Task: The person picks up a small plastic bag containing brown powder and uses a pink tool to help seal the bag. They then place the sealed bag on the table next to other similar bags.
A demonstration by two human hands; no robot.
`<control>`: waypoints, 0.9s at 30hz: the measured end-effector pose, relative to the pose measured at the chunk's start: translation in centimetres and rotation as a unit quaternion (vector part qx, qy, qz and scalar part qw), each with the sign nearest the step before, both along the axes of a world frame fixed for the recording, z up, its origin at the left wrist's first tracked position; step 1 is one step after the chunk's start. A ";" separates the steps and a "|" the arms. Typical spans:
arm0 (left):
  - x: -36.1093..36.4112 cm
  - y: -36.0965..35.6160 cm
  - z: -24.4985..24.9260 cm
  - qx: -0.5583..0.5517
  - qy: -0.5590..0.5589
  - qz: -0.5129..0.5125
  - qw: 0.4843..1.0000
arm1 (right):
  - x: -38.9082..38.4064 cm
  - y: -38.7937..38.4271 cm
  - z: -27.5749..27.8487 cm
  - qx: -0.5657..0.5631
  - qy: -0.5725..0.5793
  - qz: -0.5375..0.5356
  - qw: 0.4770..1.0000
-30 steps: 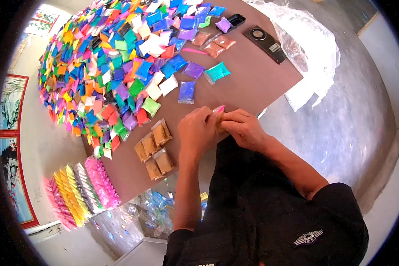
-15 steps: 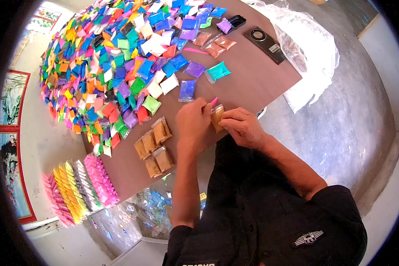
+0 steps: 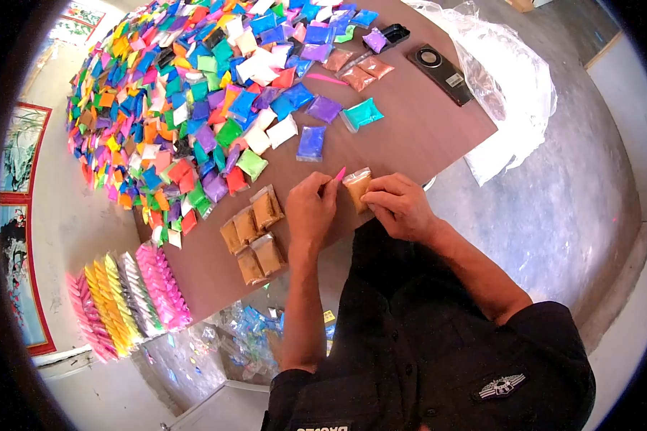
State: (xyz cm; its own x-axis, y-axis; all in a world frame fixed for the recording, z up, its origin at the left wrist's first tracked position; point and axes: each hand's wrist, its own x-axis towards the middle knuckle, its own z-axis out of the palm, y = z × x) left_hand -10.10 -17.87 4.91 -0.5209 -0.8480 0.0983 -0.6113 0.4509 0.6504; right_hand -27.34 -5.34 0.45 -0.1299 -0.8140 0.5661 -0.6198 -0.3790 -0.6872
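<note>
My left hand (image 3: 312,210) is closed in a pinch around a small pink pointed stick (image 3: 340,174), whose tip sticks out past the thumb. Just to its right, my right hand (image 3: 401,208) grips the lower right edge of a clear packet with tan filling (image 3: 356,188) between thumb and fingers. This packet is at the table's near edge, and a narrow gap separates it from my left hand. Left of my left hand lie several similar brown packets (image 3: 253,230) in two rows. A blue packet (image 3: 310,144) and a teal packet (image 3: 363,114) lie beyond my hands.
A large heap of small coloured packets (image 3: 187,108) covers the table's far left. Striped bundles in clear wrap (image 3: 126,305) stand at the left corner. A dark device with a round dial (image 3: 441,74), a black tray (image 3: 395,36) and clear plastic sheeting (image 3: 514,93) are at right.
My left hand has drawn left, away from the tan packet, with the pink stick still in its fingers. More of the packet shows. The whole view has shifted slightly.
</note>
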 end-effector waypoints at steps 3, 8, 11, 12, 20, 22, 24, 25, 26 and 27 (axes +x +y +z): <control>0.2 0.8 0.6 -0.046 0.003 -0.023 0.999 | 0.1 0.0 0.5 -0.015 -0.011 -0.004 1.000; 0.1 2.6 0.5 -0.037 0.045 -0.029 0.998 | 0.6 -0.2 1.2 -0.010 -0.011 -0.009 1.000; 0.8 1.4 -0.8 -0.051 0.019 -0.004 0.999 | 0.4 0.0 0.8 0.003 0.001 -0.008 1.000; 0.8 1.1 -0.6 -0.052 0.021 -0.005 0.998 | 0.3 0.0 0.7 0.012 0.007 -0.006 1.000; -0.5 2.3 1.0 -0.019 0.066 -0.037 0.997 | 0.5 0.1 0.6 -0.003 0.006 -0.016 1.000; -0.9 2.5 1.1 -0.033 0.045 -0.046 0.997 | 0.5 -0.1 0.6 -0.010 0.010 -0.015 1.000; -1.3 2.2 1.2 -0.047 0.025 -0.059 0.997 | 0.4 -0.1 0.5 -0.009 0.013 -0.013 1.000; -1.4 1.9 1.3 -0.054 0.015 -0.057 0.997 | 0.3 -0.1 0.4 -0.009 0.014 -0.014 1.000; -1.5 1.6 1.3 -0.060 0.006 -0.056 0.997 | 0.4 -0.1 0.3 -0.012 0.013 -0.016 1.000; -1.5 1.0 1.0 -0.060 0.006 -0.057 0.997 | 0.4 -0.1 0.3 -0.016 0.012 -0.017 1.000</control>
State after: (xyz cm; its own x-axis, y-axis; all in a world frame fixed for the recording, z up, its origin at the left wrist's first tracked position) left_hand -11.64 -16.83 5.95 -0.6113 -0.7650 0.2027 -0.5441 0.5922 0.5943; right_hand -26.95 -5.44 0.76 -0.1430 -0.7904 0.5956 -0.6491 -0.3794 -0.6594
